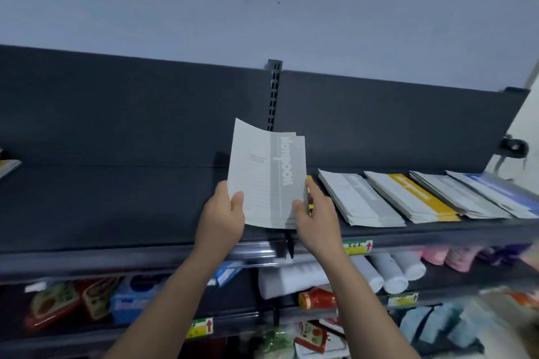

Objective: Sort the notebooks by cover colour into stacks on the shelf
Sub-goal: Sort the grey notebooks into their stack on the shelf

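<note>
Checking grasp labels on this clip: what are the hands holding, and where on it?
Both hold a small bundle of grey-striped white notebooks upright above the dark shelf: left hand on the lower left corner, right hand on the lower right edge.

- The grey notebook (267,175), held up over the shelf, has the white word "Notebook" along its darker grey band.
- The small print on its cover is too small to read.
- The yellow price tags (358,247) on the shelf edges have red arrows; their characters are not readable.

Dim, cool light; edges bend and blur, centre fairly sharp.
</note>
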The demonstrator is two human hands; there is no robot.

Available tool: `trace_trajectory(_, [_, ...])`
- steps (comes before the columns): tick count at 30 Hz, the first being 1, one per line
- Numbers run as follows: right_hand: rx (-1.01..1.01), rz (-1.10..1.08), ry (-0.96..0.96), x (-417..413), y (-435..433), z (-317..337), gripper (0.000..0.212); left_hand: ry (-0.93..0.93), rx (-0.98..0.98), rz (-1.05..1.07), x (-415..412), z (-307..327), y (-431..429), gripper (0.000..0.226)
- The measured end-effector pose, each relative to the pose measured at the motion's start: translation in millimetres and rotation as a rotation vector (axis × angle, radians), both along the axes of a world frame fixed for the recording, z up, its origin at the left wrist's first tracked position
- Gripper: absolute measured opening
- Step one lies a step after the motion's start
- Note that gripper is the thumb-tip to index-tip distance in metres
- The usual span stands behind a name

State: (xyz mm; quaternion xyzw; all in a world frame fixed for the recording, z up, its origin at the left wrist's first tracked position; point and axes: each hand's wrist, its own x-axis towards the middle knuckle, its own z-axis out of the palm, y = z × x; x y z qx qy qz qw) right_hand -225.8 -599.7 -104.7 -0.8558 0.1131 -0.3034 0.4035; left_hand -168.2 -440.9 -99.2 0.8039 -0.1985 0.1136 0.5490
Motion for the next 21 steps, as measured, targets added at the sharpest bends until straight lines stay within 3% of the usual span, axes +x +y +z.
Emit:
trace_trajectory(6, [-0.03, -0.031, 0.036, -33.8, -77.4, 8.7, 0.04, 0.027, -0.024, -0.022, -27.7, 0.4, -81.8, 0.018])
trace_trajectory(11, [-0.065, -0.046, 0.046, -62.6, -143.6, 14.4, 0.027, 0.061, 0.0, -0.027, -49.2, -0.1, -151.5, 0.026])
trace_trajectory(21, [-0.086, -0.178, 0.041, -86.4, -252.5, 20.3, 0.028, 0.128, 0.065, -0.122, -59.9, 7.1, -270.5, 0.03])
